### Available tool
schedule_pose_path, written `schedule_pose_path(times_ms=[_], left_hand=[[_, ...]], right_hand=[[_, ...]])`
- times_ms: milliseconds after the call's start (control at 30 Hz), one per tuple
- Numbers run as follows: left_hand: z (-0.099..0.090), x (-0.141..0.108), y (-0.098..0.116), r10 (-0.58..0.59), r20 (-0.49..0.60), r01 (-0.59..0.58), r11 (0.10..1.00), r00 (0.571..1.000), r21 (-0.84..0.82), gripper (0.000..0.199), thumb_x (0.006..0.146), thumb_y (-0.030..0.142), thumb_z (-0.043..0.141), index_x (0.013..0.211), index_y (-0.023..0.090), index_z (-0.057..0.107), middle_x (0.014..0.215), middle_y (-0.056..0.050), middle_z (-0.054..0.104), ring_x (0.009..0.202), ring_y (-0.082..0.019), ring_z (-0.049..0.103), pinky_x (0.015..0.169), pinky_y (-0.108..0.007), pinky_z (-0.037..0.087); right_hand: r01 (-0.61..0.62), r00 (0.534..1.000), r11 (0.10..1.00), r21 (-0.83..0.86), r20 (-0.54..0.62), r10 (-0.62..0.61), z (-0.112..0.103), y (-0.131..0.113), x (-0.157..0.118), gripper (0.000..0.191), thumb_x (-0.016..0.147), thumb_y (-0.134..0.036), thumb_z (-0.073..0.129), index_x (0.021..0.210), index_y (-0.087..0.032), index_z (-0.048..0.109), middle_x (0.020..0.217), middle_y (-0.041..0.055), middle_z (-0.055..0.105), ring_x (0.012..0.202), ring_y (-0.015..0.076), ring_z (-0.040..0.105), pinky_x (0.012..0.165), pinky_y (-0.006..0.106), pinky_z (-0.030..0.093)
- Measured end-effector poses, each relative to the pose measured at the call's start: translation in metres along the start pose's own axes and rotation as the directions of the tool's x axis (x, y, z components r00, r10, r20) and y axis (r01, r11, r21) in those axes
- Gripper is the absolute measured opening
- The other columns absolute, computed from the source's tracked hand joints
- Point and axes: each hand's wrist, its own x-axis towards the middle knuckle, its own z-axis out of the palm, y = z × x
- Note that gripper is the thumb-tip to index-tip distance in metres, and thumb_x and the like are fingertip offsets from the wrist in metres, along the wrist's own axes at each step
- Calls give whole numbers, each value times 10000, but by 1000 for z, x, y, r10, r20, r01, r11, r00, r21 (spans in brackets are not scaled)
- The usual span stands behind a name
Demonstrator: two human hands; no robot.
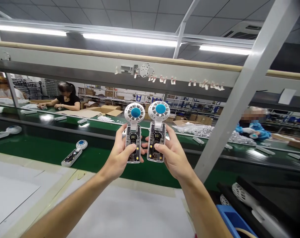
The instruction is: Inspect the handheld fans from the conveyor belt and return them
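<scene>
Factory workroom under long ceiling lights, a green conveyor belt (36, 148) running behind a white counter (110, 205). Held up over the belt, just apart: a clear-bodied handheld fan (133, 142) with a blue-hubbed white head, gripped in the left hand (117, 153), and a matching fan (157, 142) in the right hand (172, 157), fingers (120, 134) closed around each body. Nearby on the belt, a third fan (74, 153); beyond, a co-worker (65, 100) in black.

Glossy clear plastic fan handles (133, 142)
</scene>
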Motion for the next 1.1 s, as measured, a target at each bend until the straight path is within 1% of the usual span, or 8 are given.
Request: schedule_pose_path(times_ms=[133,367,500,633,733,900,1000,1100], left_hand=[[-3,-1,4,39,-9,-39,999,999,26,838,899,287,659,1573,325,162,1149,-80,632,782,-183,690,622,-315,619],[-2,-3,10,49,17,-50,998,999,35,817,892,275,653,1558,314,182,1137,-75,631,726,-162,690,600,-299,605],[0,-4,12,46,24,-46,999,999,16,843,881,278,661,1562,316,165,1183,-89,616,742,-165,694,595,-309,609],[0,-4,16,38,61,-37,999,997,-17,859,871,289,673,1561,302,161,1140,-83,625,717,-164,693,575,-304,603],[-2,-4,20,26,68,-23,999,997,-33,852,875,291,676,1557,301,165,1134,-80,627,698,-157,690,577,-300,598],[-7,-5,31,22,47,-16,993,999,-121,934,864,235,660,1575,389,75,1126,-44,653,719,-157,699,658,-314,600],[-10,-4,37,30,26,-27,993,999,-116,967,801,177,686,1569,357,127,1101,-41,658,717,-150,682,659,-304,595],[-13,-3,40,37,0,-37,994,999,-98,950,798,191,695,1560,351,151,1156,-53,639,729,-142,675,666,-306,601]], right_hand=[[30,1000,1000,-8,2,-30,5,-1,-2,789,841,-265,691,1501,-318,263,1071,13,713,878,211,745,778,385,635],[-21,993,999,42,-112,25,9,-8,-3,746,747,-271,684,1430,-305,385,1022,-5,695,808,187,711,644,299,620],[-14,990,999,42,-142,20,9,-7,-2,680,758,-334,687,1385,-309,424,1036,4,688,797,198,707,640,323,624],[-15,973,1000,-16,-230,11,14,-7,-3,596,789,-338,679,1335,-310,440,1003,-6,685,774,185,693,663,324,620],[-42,961,998,-55,-275,25,19,-5,-4,594,800,-362,673,1343,-294,440,948,-12,681,706,172,676,604,299,593],[-87,951,991,-98,-304,53,24,0,-3,637,806,-403,684,1386,-282,449,942,-4,681,703,175,685,591,285,584],[-74,953,994,-83,-301,46,22,1,-2,627,803,-405,697,1372,-289,459,932,-11,681,695,170,678,595,290,589],[-68,956,996,-62,-290,48,20,2,-1,599,806,-400,698,1350,-300,469,939,-14,683,694,168,670,602,298,590]])
